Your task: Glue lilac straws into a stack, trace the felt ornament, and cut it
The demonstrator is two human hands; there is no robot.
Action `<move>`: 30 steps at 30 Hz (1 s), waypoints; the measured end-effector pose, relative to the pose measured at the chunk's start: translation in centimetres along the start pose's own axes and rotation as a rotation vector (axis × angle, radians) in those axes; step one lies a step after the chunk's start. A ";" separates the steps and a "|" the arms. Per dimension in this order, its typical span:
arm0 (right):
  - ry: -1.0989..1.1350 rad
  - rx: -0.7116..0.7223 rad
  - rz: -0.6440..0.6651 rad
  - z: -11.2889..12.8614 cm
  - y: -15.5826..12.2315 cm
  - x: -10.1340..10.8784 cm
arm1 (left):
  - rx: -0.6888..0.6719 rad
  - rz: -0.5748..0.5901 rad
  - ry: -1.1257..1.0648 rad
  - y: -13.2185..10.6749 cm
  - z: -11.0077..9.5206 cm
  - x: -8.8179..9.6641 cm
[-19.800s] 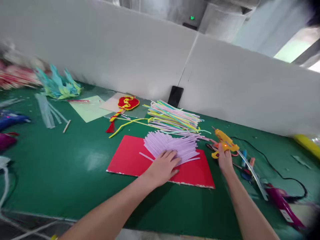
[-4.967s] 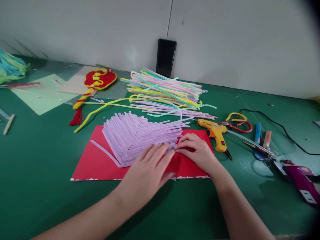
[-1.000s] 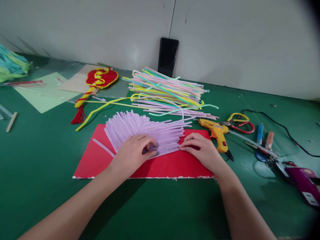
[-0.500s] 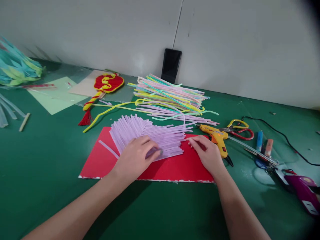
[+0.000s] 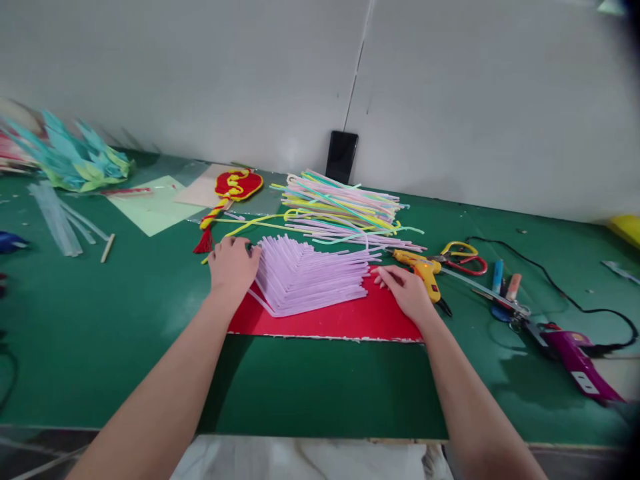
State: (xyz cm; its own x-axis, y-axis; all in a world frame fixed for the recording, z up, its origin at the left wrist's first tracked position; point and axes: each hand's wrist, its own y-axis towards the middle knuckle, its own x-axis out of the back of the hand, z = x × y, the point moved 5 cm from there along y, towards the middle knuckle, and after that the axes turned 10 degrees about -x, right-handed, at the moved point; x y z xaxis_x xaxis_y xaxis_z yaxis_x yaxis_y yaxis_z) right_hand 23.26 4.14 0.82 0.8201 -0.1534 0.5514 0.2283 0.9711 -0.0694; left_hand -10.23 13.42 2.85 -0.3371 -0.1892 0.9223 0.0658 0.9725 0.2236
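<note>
A lilac fan of pipe cleaners [image 5: 305, 277], laid in a V pattern, rests on a red card [image 5: 345, 321] on the green table. My left hand [image 5: 231, 265] lies at the fan's left edge, over the card's left corner, fingers loosely stretched towards the lilac stems and holding nothing. My right hand [image 5: 406, 288] lies flat on the card at the right ends of the stems, fingers spread, just left of a yellow glue gun [image 5: 423, 271].
Behind the card lies a pile of coloured pipe cleaners [image 5: 345, 205]. A red and yellow ornament [image 5: 236, 188] and a black phone [image 5: 341, 156] sit near the white wall. Scissors [image 5: 463, 257], markers [image 5: 504, 283], a purple glue gun [image 5: 575, 357] and a black cable [image 5: 575, 303] lie right.
My left hand has moved from the front of the lilac fan to its left edge. My right hand has stayed at the right end. The view has pulled back.
</note>
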 end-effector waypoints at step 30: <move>0.060 0.007 0.016 -0.7 0.7 0.0 | 0.463 0.098 -1.514 0.6 -0.3 -2.6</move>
State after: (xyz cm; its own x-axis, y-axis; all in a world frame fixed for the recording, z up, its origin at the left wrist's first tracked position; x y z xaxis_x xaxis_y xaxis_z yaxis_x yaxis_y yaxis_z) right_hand 23.75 4.67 0.23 0.8538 -0.1480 0.4991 0.2113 0.9747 -0.0723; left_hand -9.02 14.48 0.68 -0.9521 -0.0962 -0.2902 -0.0418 0.9813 -0.1882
